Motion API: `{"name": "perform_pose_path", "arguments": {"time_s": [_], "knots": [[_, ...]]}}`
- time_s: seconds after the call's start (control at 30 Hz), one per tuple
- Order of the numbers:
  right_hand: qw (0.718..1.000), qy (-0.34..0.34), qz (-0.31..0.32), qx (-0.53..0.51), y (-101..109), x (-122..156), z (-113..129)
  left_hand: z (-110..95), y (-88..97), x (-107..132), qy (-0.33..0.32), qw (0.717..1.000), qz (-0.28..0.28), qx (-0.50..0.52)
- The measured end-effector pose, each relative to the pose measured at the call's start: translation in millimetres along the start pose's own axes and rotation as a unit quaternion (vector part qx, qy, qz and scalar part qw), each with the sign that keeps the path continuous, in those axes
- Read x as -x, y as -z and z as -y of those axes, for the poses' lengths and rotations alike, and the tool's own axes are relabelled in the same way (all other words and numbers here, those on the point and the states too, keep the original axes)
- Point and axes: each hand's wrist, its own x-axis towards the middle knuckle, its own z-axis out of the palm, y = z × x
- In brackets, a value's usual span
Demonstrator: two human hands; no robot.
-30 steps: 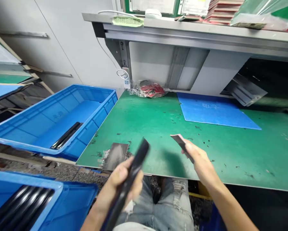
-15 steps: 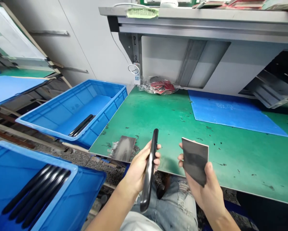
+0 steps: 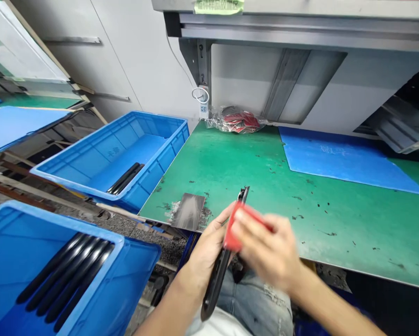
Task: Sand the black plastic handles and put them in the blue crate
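Left hand [image 3: 207,249] and right hand [image 3: 265,247] close together, low in view
The left hand's fingers curl upward, its forearm [image 3: 169,312] rising from the bottom edge; the blurred right hand angles across toward it, fingers bunched, its forearm [image 3: 335,305] coming in from the lower right.

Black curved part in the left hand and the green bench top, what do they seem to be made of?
The black curved part in the left hand looks like moulded plastic: smooth and glossy, with a soft highlight along its length, though the look cannot rule out coated metal. The green bench top looks like a matt rubbery mat, marked with dark spots and scuffs; its exact material cannot be told.
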Motion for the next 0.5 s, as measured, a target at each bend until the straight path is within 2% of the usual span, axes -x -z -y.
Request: {"name": "perform_pose_path", "arguments": {"time_s": [0.07, 0.1, 0.13, 0.17, 0.2, 0.27, 0.3, 0.33, 0.37, 0.43, 0.47, 0.5], "knots": [[0.999, 0.025, 0.021, -0.008, 0, -4, -20, -1, 3.4, 7, 0.009, 1.000, 0.010, -0.020], [1.000, 0.009, 0.010, -0.016, 1, -6, -32, -1, 4.5, 10, 0.021, 0.999, 0.023, -0.024], [0.996, -0.090, 0.016, 0.001, 2, -9, -45, -3, 5.0, 14, 0.041, 0.998, 0.049, -0.022], [0.977, -0.212, 0.038, 0.009, 3, -11, -57, -4, 4.9, 18, 0.059, 0.995, 0.081, -0.016], [0.957, -0.282, 0.071, -0.007, 5, -12, -66, -7, 4.3, 22, 0.072, 0.991, 0.109, -0.011], [0.937, -0.331, 0.098, -0.054, 7, -11, -75, -14, 2.2, 28, 0.058, 0.991, 0.124, -0.004], [0.925, -0.355, 0.082, -0.111, 8, -8, -74, -19, 1.4, 30, 0.039, 0.993, 0.113, -0.002], [0.901, -0.389, 0.048, -0.189, 8, -5, -70, -23, 1.1, 31, 0.020, 0.995, 0.101, 0.001], [0.855, -0.433, 0.004, -0.284, 8, -1, -64, -26, 1.5, 31, 0.012, 0.995, 0.097, 0.003], [0.714, -0.511, -0.067, -0.473, 7, 7, -52, -27, 4.0, 30, 0.011, 0.992, 0.128, -0.010], [0.649, -0.534, -0.081, -0.535, 7, 9, -47, -25, 5.5, 30, 0.003, 0.989, 0.142, -0.028], [0.599, -0.547, -0.085, -0.578, 8, 11, -43, -22, 6.9, 30, -0.012, 0.988, 0.147, -0.051]]}}
